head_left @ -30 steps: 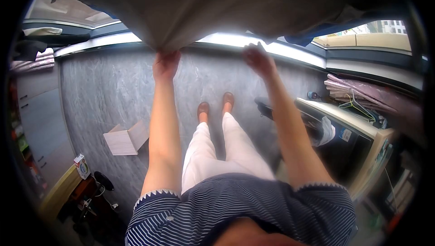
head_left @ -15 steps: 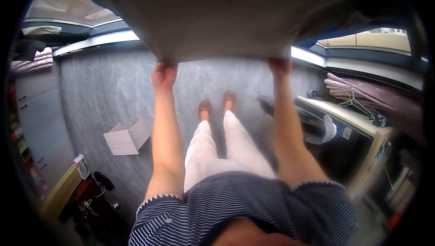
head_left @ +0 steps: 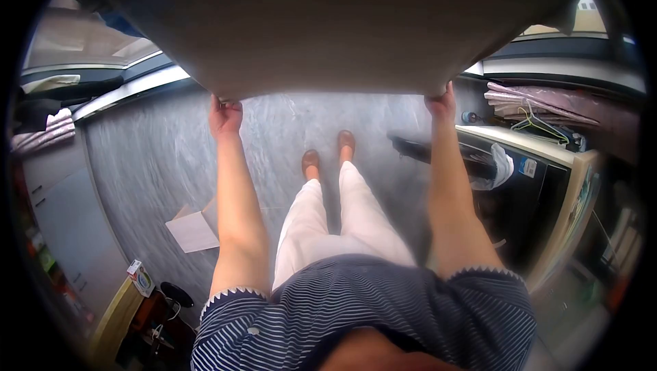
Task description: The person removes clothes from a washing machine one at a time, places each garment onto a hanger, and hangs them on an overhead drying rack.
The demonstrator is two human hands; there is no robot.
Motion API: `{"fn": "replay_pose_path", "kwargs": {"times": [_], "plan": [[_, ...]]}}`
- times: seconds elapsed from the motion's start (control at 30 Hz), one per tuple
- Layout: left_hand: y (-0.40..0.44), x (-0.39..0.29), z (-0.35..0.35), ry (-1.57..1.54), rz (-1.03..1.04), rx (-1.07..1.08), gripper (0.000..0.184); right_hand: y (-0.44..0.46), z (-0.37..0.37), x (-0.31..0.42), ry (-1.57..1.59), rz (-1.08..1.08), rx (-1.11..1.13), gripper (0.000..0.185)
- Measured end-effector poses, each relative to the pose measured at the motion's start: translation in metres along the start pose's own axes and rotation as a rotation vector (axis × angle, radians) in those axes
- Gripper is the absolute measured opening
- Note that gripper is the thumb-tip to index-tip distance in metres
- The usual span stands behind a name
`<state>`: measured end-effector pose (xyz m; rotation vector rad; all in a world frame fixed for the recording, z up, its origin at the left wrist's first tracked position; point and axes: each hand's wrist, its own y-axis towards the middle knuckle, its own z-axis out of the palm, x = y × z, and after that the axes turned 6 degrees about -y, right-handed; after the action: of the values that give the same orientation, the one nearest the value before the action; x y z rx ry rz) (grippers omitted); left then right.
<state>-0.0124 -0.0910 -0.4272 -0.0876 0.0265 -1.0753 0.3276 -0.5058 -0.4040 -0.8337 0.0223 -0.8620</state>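
- Grey cloth, twelve o'clock, lower edge stretched
- Left hand, ten o'clock: grip closed on cloth
- Right hand, two o'clock: grip likewise closed
- Hangers, three o'clock

A single wearer's-head view looks steeply down from just above the striped shirt, facing past white trousers and brown shoes to the grey floor. The shirt is closest, the floor farther; curved black borders surround everything. No second view shares the scene.
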Motion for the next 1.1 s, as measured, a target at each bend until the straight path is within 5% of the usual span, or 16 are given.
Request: {"fn": "replay_pose_path", "kwargs": {"times": [0.1, 0.23, 0.27, 0.37, 0.43, 0.57, 0.67, 0.8, 0.87, 0.97, 1.1], "plan": [[0.002, 0.005, 0.025, 0.108, 0.28, -0.659, 0.015, -0.008, 0.002, 0.001, -0.046, -0.034, -0.044, 0.029], [0.013, -0.021, 0.007, 0.173, 0.027, -0.386, 0.013, -0.001, 0.007, 0.009, -0.132, 0.041, 0.131, 0.027], [0.017, -0.026, 0.004, 0.174, -0.005, -0.367, 0.012, 0.003, 0.011, 0.007, -0.103, 0.019, -0.045, 0.026], [0.018, -0.018, 0.033, 0.253, 0.11, -0.637, 0.012, -0.003, 0.018, -0.006, -0.264, 0.046, -0.167, 0.028], [0.016, -0.033, 0.031, 0.254, 0.092, -0.562, 0.015, -0.026, 0.035, -0.016, -0.576, -0.026, -0.18, 0.035], [0.001, -0.031, 0.031, 0.361, 0.052, -0.635, 0.02, -0.066, 0.041, -0.053, -1.018, -0.244, 0.08, 0.017], [-0.034, -0.019, -0.002, 0.661, -0.076, -0.79, 0.029, -0.17, 0.048, -0.082, -1.087, 0.015, 0.341, 0.027], [-0.124, 0.048, -0.048, 0.981, -0.394, -0.917, 0.028, -0.255, -0.066, -0.096, -1.217, 0.539, 0.555, 0.026], [-0.18, 0.122, -0.062, 1.187, -0.581, -0.984, 0.033, -0.282, -0.162, -0.062, -1.281, 0.646, 0.406, 0.023], [-0.251, 0.243, -0.064, 1.456, -0.837, -0.917, 0.035, -0.307, -0.312, 0.021, -1.314, 0.491, -0.258, 0.016], [-0.318, 0.366, -0.108, 1.732, -1.053, -0.563, 0.027, -0.335, -0.376, 0.157, -1.406, 0.274, -0.642, 0.016]]}}
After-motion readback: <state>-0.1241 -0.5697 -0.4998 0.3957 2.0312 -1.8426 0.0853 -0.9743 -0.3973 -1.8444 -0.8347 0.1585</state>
